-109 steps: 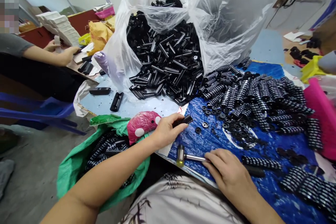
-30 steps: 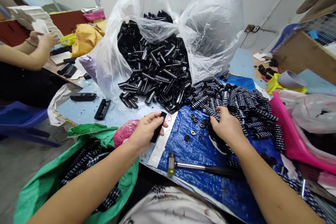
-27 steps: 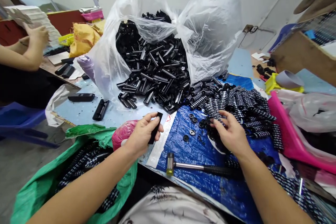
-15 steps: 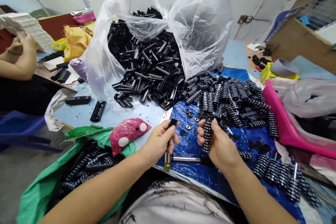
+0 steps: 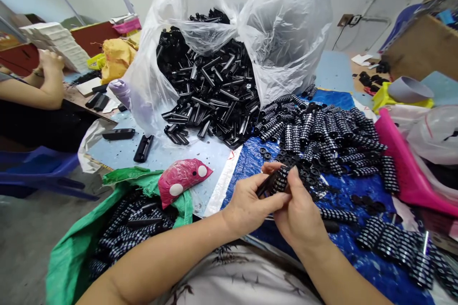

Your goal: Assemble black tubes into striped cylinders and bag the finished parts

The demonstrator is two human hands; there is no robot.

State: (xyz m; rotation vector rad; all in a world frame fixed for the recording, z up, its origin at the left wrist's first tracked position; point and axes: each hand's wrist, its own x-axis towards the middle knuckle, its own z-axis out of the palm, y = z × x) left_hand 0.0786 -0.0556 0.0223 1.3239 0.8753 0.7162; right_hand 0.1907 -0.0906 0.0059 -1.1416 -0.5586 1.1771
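My left hand (image 5: pixel 246 205) and my right hand (image 5: pixel 302 209) meet over the blue sheet. In my right hand is a black cylinder with a pale dotted pattern (image 5: pixel 280 180). My left hand closes on a dark plastic piece (image 5: pixel 264 187) and presses it against the cylinder's side; the fingers partly hide both parts. Just beyond lie small black discs (image 5: pixel 265 153) and a heap of similar patterned cylinders (image 5: pixel 324 126). A dark handle end (image 5: pixel 331 227) shows beside my right wrist; my hands and forearms cover the rest of that tool.
A clear plastic bag (image 5: pixel 286 19) spills black plastic parts (image 5: pixel 222 90) at the back. To the left are a pink bundle (image 5: pixel 184 180) and a green sack (image 5: pixel 67 243) of patterned pieces. A pink bin (image 5: pixel 400 162) stands right. Another person's arm (image 5: pixel 39 90) is far left.
My left hand has moved right, bringing its dark piece against the cylinder in my right hand. The hammer head seen earlier is now hidden. The whole view has shifted slightly.
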